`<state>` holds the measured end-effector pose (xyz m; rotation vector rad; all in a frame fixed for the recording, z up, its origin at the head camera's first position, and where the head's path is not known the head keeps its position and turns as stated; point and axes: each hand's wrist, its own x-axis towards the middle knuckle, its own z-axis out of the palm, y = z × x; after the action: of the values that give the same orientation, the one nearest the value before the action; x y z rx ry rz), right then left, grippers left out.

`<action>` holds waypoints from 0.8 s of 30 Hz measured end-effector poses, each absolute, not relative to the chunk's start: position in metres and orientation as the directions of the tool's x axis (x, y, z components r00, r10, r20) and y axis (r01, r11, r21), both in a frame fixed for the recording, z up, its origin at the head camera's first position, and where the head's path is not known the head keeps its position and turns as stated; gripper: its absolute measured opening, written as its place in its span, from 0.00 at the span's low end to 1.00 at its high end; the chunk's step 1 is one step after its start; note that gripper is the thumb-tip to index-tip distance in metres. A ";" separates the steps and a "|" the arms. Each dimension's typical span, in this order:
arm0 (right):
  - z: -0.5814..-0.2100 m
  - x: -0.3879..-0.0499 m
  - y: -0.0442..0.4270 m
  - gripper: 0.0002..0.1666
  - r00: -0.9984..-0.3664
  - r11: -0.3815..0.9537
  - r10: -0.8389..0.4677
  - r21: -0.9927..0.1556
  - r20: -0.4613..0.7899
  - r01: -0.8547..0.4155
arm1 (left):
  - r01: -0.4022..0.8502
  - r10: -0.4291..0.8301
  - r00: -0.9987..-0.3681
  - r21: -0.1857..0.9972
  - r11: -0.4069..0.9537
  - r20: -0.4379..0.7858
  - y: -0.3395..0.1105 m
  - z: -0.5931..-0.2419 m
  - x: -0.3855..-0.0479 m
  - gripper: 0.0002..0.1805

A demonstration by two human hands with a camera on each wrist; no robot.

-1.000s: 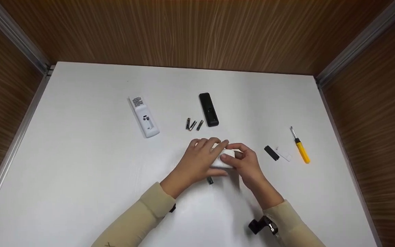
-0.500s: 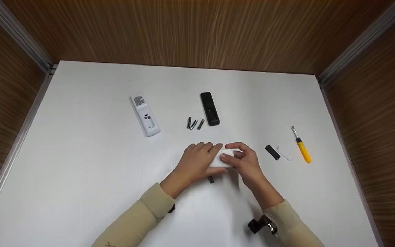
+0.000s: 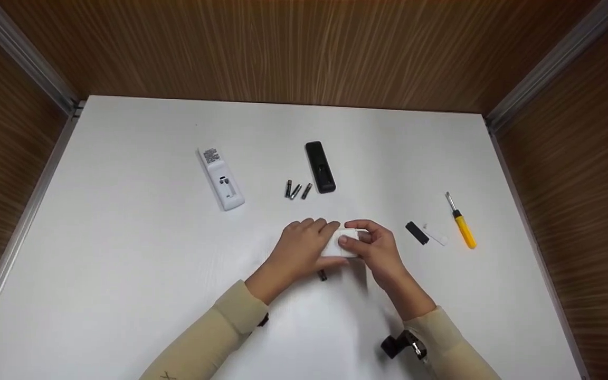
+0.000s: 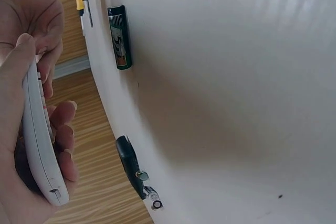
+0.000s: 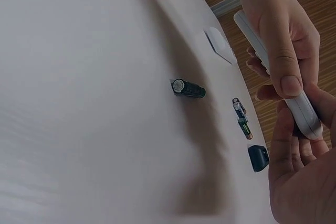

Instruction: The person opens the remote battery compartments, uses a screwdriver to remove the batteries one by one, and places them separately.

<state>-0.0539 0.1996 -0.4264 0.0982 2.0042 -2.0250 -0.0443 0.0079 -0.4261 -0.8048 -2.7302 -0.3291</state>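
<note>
A white remote control [image 3: 334, 247] is held between both hands above the table, its buttons facing down in the left wrist view. My left hand [image 3: 298, 245] grips its left part, thumb along one edge and fingers round the other. At its right end, my right hand [image 3: 380, 253] pinches it, thumb on the back and fingers below. The remote's far end is hidden under the left hand. Below the hands, a dark green battery [image 4: 119, 38] lies on the table.
Further back lie a white remote [image 3: 222, 180] with its battery bay exposed, a black remote [image 3: 320, 167] and three batteries [image 3: 296, 190]. To the right are a black cover [image 3: 417, 233], a white cover [image 3: 436, 236] and a yellow-handled screwdriver [image 3: 462, 224]. Wood-grain panels [image 3: 283, 53] enclose the table.
My left fingers have drawn back leftward over the white remote, showing more of its back. The right hand stays at the same end, with its thumb on the back.
</note>
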 end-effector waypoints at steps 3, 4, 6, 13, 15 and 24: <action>-0.427 -0.054 0.199 0.24 -0.957 0.012 -0.156 -0.969 -0.246 0.247 | 0.555 0.492 -0.809 0.141 0.820 0.323 0.007 -0.427 -0.045 0.39; -0.428 -0.054 0.198 0.24 -0.957 0.015 -0.154 -0.969 -0.244 0.245 | 0.556 0.492 -0.807 0.140 0.819 0.325 0.007 -0.428 -0.045 0.39; -0.429 -0.055 0.199 0.24 -0.958 0.019 -0.153 -0.970 -0.241 0.241 | 0.557 0.492 -0.806 0.141 0.818 0.328 0.007 -0.429 -0.046 0.39; -0.433 -0.056 0.201 0.23 -0.955 0.004 -0.191 -0.973 -0.228 0.232 | 0.544 0.482 -0.823 0.170 0.822 0.302 0.005 -0.430 -0.046 0.39; -0.434 -0.056 0.202 0.23 -0.953 -0.002 -0.204 -0.973 -0.225 0.230 | 0.539 0.480 -0.828 0.170 0.825 0.291 0.005 -0.431 -0.046 0.40; -0.432 -0.059 0.204 0.23 -0.938 0.010 -0.244 -0.968 -0.247 0.253 | 0.536 0.480 -0.831 0.177 0.825 0.280 0.002 -0.431 -0.049 0.40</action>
<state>-0.0591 0.2042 -0.4321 0.0087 1.9486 -1.9924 -0.0488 0.0021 -0.4311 -0.7859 -2.7841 -0.3675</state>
